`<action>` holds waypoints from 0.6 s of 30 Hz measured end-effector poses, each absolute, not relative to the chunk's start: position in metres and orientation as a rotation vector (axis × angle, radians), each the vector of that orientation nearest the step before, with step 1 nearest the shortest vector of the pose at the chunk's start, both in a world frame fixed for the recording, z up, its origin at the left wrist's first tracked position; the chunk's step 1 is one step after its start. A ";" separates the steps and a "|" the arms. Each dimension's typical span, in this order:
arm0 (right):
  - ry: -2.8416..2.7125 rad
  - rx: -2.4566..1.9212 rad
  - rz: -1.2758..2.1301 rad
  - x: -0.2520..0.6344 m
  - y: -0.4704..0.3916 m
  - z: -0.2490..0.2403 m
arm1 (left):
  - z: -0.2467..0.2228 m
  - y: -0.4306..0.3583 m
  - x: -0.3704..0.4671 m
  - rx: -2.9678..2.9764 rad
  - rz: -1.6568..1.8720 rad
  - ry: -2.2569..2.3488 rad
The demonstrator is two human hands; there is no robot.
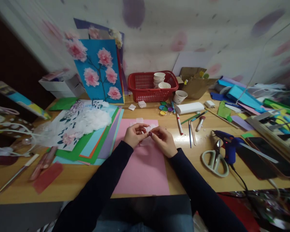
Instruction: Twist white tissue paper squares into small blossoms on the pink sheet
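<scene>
Both hands meet over a pink sheet of paper [142, 174] in the middle of the table. My left hand [134, 134] pinches one side of a thin whitish tissue-paper piece [147, 141]. The fingertips of my right hand [164, 140] are closed on the same piece, almost touching the left ones. Its exact shape is partly hidden by the fingers. Behind the hands, small pale paper squares [139, 120] lie on the pink sheet's far edge.
A red basket [145, 96] with paper cups stands at the back, beside a blue flower picture [93, 53]. Coloured papers [87, 151] and white tissue [96, 118] lie left. Scissors [215, 164], a blue glue gun [229, 145] and phones [273, 154] lie right.
</scene>
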State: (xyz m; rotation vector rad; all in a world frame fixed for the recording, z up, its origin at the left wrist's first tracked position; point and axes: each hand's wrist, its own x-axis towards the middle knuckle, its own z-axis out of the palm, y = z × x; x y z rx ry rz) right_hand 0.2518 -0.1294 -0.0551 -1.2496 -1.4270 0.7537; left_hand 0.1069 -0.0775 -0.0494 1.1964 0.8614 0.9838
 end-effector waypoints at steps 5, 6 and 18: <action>-1.405 -1.261 0.818 0.251 -0.129 -0.057 | -0.049 -0.079 0.106 1.252 0.899 0.832; -1.394 -1.262 0.830 0.251 -0.129 -0.057 | -0.050 -0.080 0.106 1.261 0.889 0.826; -1.202 -1.200 1.011 0.253 -0.127 -0.056 | -0.049 -0.078 0.105 1.251 0.916 0.753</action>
